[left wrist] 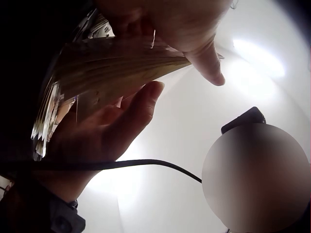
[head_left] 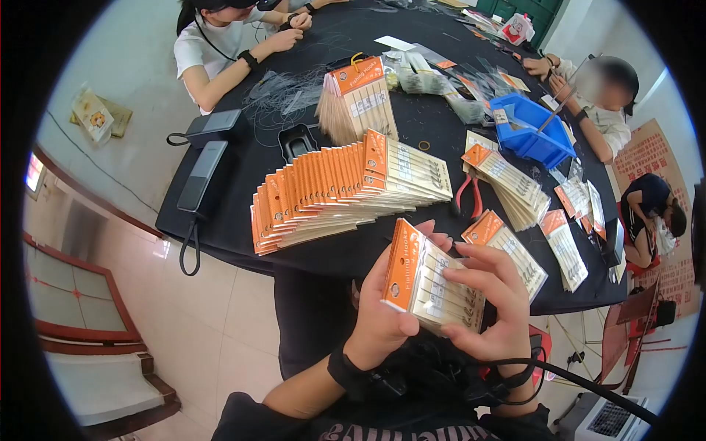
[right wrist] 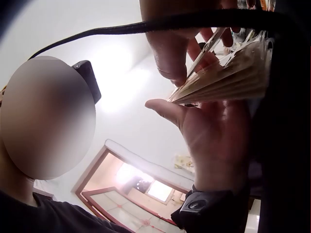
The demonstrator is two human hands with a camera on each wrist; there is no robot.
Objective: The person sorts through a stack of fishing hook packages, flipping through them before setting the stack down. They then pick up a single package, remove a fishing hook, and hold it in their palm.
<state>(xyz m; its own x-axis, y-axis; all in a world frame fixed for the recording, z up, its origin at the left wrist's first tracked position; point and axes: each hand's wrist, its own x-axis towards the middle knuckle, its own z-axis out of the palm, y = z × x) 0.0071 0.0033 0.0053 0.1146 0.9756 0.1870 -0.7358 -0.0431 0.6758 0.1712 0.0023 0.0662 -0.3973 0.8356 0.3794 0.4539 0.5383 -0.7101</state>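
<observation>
A small stack of fishing hook packets with orange header cards is held above the lap, in front of the table edge. My left hand grips it from below and the left side, its fingertips showing past the far edge. At the stack's right side, my right hand has its index finger over the clear front and its thumb at the near edge. In the right wrist view, the right hand pinches a packet raised at an angle from the others, which lie fanned over the left palm.
A long overlapping row of packets lies on the black-covered table, with an upright bundle behind. Right of it are red-handled pliers, smaller packet piles and a blue bin. A black cable crosses my right wrist.
</observation>
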